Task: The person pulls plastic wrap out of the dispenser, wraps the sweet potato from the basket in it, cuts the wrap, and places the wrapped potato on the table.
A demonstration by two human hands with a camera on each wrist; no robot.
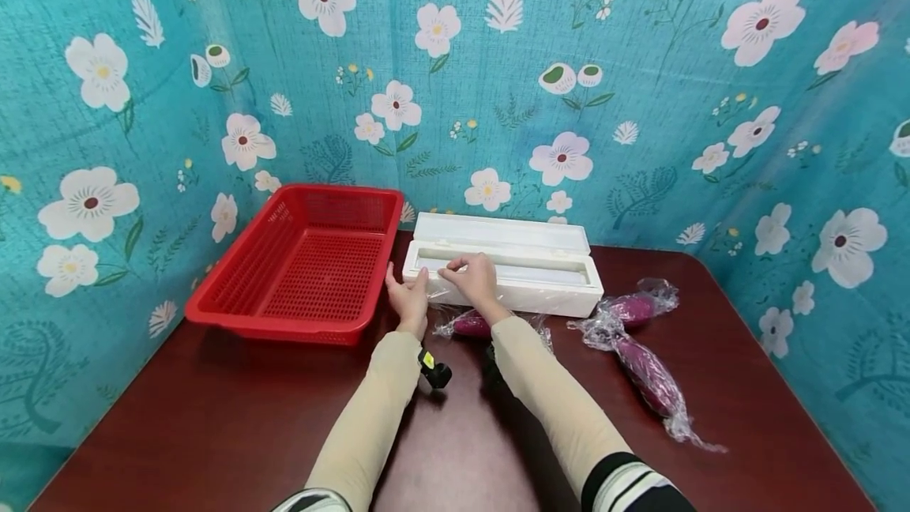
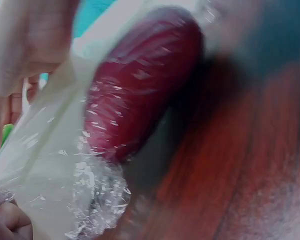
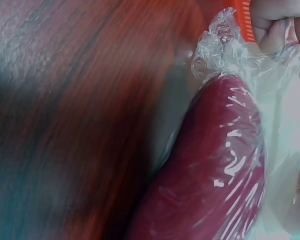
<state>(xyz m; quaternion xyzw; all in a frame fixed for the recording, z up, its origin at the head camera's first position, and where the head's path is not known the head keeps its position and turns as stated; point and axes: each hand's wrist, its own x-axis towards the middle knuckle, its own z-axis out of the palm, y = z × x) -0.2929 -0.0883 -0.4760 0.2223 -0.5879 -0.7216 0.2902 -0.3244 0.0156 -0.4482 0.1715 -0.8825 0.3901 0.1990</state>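
A long white cling film box (image 1: 529, 296) stands at the back of the table with its lid (image 1: 501, 231) raised and a pale roll (image 1: 540, 272) inside. My left hand (image 1: 410, 303) is at its left end; curled fingers (image 3: 275, 37) pinch the clear cling film (image 2: 45, 145). Above the front edge my right hand (image 1: 475, 279) has thumb and finger together at the film. Film stretches down the box's front. Below lies a film-wrapped purple sweet potato (image 1: 471, 324), large in both wrist views, its film bunched at the left end. The right fingertips' contact is hard to see.
To the left stands a red plastic basket (image 1: 323, 275) with perforated sides. Two more wrapped sweet potatoes lie at the right, one nearer (image 1: 648, 370) and one farther (image 1: 633, 309). A flowered turquoise curtain (image 1: 455, 101) hangs around the brown table (image 1: 235, 417).
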